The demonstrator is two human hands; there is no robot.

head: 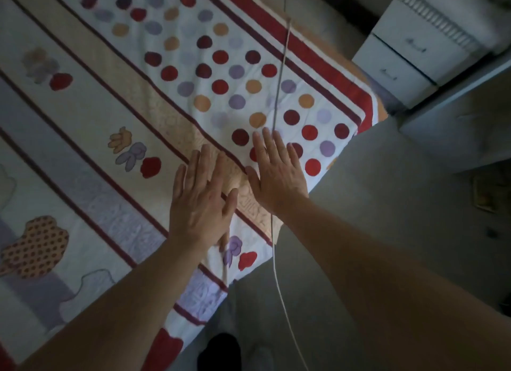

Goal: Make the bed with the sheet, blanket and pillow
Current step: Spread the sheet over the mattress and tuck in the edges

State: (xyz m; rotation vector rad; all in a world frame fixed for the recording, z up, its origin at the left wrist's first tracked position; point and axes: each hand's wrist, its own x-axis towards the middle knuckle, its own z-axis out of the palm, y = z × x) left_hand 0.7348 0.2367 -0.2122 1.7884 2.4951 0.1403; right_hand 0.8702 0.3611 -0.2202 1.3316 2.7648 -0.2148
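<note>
A patterned blanket (171, 74) covers the bed, white with red, purple and orange dots, dark stripes, flower motifs and a red border. My left hand (200, 197) lies flat on it near the bed's edge, fingers spread, holding nothing. My right hand (276, 171) lies flat just to its right on the dotted band, fingers also apart. Both palms press down on the cloth. I see no pillow, and no sheet apart from the blanket.
A thin white cord (278, 160) hangs down in front of the camera across the bed edge. A white drawer cabinet (409, 52) stands at the upper right beside a pale cabinet side (453, 127). Grey floor (387, 204) lies right of the bed.
</note>
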